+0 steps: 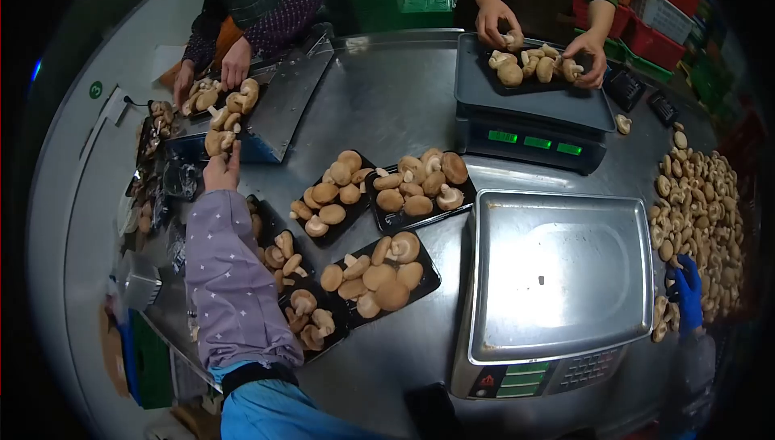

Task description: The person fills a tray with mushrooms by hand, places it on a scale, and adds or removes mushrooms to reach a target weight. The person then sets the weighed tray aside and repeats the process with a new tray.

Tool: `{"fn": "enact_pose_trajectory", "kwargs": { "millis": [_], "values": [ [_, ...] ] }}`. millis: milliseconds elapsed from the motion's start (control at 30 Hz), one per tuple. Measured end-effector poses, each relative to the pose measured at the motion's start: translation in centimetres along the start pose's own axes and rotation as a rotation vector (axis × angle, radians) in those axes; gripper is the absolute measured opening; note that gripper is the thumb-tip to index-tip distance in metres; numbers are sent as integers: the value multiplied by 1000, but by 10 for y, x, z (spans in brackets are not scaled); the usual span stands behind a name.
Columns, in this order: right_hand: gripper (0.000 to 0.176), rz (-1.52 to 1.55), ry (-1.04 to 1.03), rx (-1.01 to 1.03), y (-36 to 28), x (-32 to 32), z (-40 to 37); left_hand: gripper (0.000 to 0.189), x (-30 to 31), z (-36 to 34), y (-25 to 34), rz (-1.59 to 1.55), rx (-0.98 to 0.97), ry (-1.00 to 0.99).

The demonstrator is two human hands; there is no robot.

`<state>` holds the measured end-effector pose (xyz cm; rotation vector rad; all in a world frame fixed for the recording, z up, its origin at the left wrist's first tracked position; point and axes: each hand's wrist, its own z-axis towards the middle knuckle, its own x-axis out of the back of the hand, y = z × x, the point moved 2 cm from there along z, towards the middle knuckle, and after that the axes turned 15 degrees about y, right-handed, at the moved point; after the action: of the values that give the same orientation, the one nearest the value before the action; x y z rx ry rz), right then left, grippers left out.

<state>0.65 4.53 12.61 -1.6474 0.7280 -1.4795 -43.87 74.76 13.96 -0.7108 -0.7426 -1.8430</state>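
My left hand (221, 172), bare below a lavender sleeve, reaches to the far left and is closed on the near end of a black tray of mushrooms (219, 141). That tray's edge is mostly covered by brown caps and pale stems. On the right, my right hand (687, 291) in a blue glove is at the near-left edge of a big pile of loose mushrooms (702, 214). Its fingers are curled around a mushroom (670, 280), partly hidden. Between my arms lie several filled black trays, the closest being a tray of mushrooms (379, 275).
A metal-topped scale (561, 278) stands before me with a small dark speck on its plate. Across the steel table (387, 93), a co-worker's hands (593, 56) handle mushrooms on a second scale (533, 113). Another person's hands (236, 64) are at a sloped metal machine (295, 93).
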Motion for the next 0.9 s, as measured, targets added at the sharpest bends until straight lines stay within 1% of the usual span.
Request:
{"fn": "enact_pose_trajectory", "kwargs": {
  "millis": [67,100,133,200,233,267,300,333,367,400,433,467,500,533,600,667,700,733,800,867,900],
  "values": [
    [35,-20,35,9,6,4,3,50,-9,4,-3,-96,88,-21],
    [35,-28,43,-22,0,4,0,47,3,-2,11,-132,104,-35],
    [35,-37,52,-56,-2,4,-2,47,1,-7,10,-132,100,-40],
    [35,-8,30,-59,11,9,3,28,-1,-22,20,-294,-120,107],
    [34,18,18,-56,21,16,4,29,-19,-28,6,-639,-15,19],
    [33,-24,58,97,34,20,10,30,-37,-31,-5,-696,-15,-72],
    [31,-36,60,30,24,19,1,31,-49,-34,-14,-1063,161,-172],
    [30,-53,21,-37,25,25,-3,32,-48,-37,-5,-1286,605,-308],
    [29,-86,100,-74,10,24,-16,32,-53,-45,-8,-1119,201,-260],
    [29,-54,61,51,53,40,-4,31,-17,-46,33,-1395,947,-354],
    [27,-56,36,164,59,49,-7,32,-25,-45,31,-1455,954,-447],
    [25,-166,60,147,61,63,-14,33,-44,-37,29,-1523,1213,-529],
    [24,-158,85,136,68,74,-19,33,-46,-43,38,-1538,1174,-548],
    [23,-247,110,142,80,91,-21,33,-45,-47,50,-1553,1133,-550],
    [26,-455,212,181,99,133,-33,30,-14,-67,93,-1508,1041,-647],
    [33,-686,304,-63,131,181,-36,30,3,-84,126,-1511,959,-781],
    [36,-703,369,-1,161,211,-36,32,25,-97,150,-1470,934,-790],
    [36,-785,425,48,177,235,-40,34,38,-108,171,-1430,885,-798],
    [37,-982,593,138,206,275,-49,35,69,-132,206,-1453,836,-887],
    [37,-1182,609,95,227,309,-55,36,86,-152,229,-1482,751,-948],
    [31,-1211,682,193,257,325,-53,37,101,-164,243,-1479,713,-966]
  ]
}}
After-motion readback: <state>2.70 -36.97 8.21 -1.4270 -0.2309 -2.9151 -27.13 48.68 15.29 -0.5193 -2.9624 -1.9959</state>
